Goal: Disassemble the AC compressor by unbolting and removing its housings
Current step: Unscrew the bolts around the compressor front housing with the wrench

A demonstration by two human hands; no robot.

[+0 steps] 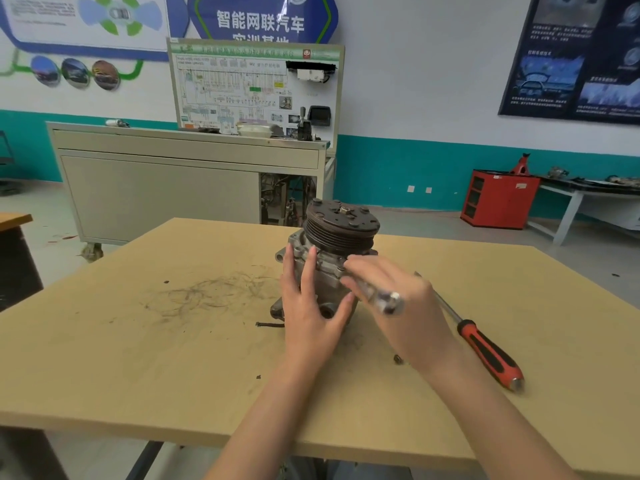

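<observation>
The AC compressor [325,261] stands upright on the wooden table [173,358], its dark grooved pulley [341,223] on top and grey cast housing below. My left hand [308,306] lies flat against the housing's near side, fingers spread upward. My right hand [391,303] grips a long silver bolt [377,296], blurred, its tip at the housing's upper flange and its head pointing toward me. The lower part of the housing is hidden behind both hands.
A tool with a red-and-black handle [488,351] lies on the table to the right. A small loose bolt [397,359] and a thin dark rod [270,324] lie near the compressor. A grey cabinet [173,188] stands behind the table, a red cabinet [498,199] at right.
</observation>
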